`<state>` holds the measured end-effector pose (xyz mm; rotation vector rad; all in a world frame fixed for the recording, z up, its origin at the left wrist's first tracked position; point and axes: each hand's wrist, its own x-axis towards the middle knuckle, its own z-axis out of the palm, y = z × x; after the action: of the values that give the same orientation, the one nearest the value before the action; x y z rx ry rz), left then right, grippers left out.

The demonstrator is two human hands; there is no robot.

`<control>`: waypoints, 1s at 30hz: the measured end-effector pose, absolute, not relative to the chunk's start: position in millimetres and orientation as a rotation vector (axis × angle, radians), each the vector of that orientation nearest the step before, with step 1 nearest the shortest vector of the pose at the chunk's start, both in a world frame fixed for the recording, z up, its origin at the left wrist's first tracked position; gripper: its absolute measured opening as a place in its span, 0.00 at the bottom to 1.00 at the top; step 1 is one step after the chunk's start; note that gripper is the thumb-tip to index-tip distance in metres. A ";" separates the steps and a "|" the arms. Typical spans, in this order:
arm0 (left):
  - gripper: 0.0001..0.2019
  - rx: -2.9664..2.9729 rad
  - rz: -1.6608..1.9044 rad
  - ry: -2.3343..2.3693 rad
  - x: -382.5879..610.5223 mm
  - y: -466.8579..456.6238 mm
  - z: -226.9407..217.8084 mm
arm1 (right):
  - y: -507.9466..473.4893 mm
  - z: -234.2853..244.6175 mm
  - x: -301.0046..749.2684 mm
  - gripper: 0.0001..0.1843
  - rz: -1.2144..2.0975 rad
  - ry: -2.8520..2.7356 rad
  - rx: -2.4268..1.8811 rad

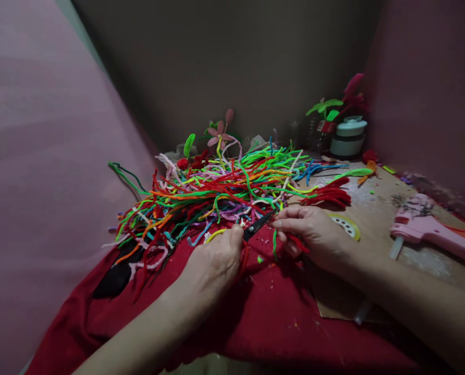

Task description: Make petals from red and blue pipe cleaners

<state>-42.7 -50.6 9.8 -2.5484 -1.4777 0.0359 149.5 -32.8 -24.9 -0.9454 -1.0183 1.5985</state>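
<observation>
- Scissors [258, 226] are held over the middle of the red cloth [271, 312], black blades pointed at the other hand's fingertips, just in front of the big pile of pipe cleaners [217, 192]. How far the blades are parted can't be made out.
- The left grip [219, 258] is closed around them, with the handles mostly hidden.
- The right grip [310, 232] is pinched, thumb against fingers, and a short green pipe cleaner [274, 246] seems to be held there, hanging below the fingertips. A red fuzzy piece [300, 244] shows by the curled fingers; whether it's gripped too can't be told.
- For a clean snip, the wire is probably best fed deeper between the blades, since fuzzy wire tends to get bent at the tips.
- Fingertips should be kept back a bit; the points are awfully near them.
- The cut spot is better held clear of the pile so no other stem gets nipped.
- Loose bits, like the green scrap [260, 259], are scattered on the cloth, so short offcuts could easily get lost.
- Farther right, a brown board [326, 302] is laid out, with a pink glue gun [424, 229] resting on it, well away from the blades.
</observation>
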 end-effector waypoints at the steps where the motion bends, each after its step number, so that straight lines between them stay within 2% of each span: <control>1: 0.14 -2.558 0.023 -1.511 -44.2 -49.4 10.1 | -32.0 -25.6 149.3 0.06 1.632 -0.989 -0.918; 7: 0.11 -2.488 0.015 -1.586 -71.3 -34.6 14.3 | -28.5 -23.9 149.3 0.08 1.791 -0.792 -0.736; 18: 0.10 -2.796 -0.211 -1.450 -106.1 6.2 -2.3 | -27.9 -19.8 152.5 0.08 1.774 -0.737 -0.664; 20: 0.11 -2.761 -0.462 -1.556 -92.1 5.8 2.6 | -28.9 -19.3 152.0 0.10 1.792 -0.764 -0.680; 22: 0.14 -3.009 -0.825 -1.832 -73.3 2.2 8.7 | -30.6 -19.1 150.9 0.10 1.817 -0.785 -0.685; 24: 0.20 -3.267 -1.424 -2.165 -53.9 -1.4 13.3 | -32.4 -19.0 149.9 0.10 1.832 -0.802 -0.699; 25: 0.20 -3.258 -1.869 -2.232 -45.4 -2.3 14.8 | -33.1 -18.7 149.6 0.10 1.834 -0.806 -0.714; 27: 0.15 -2.994 -2.571 -2.266 -33.0 -1.6 16.6 | -33.5 -17.7 150.2 0.10 1.841 -0.792 -0.740; 30: 0.10 -2.689 -2.955 -2.215 -25.4 3.7 18.2 | -30.7 -15.3 154.8 0.08 1.883 -0.699 -0.697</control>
<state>-25.4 3.7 18.2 -2.6887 -2.2154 -2.9548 154.8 -30.7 -15.3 -0.6972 -0.6992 1.8826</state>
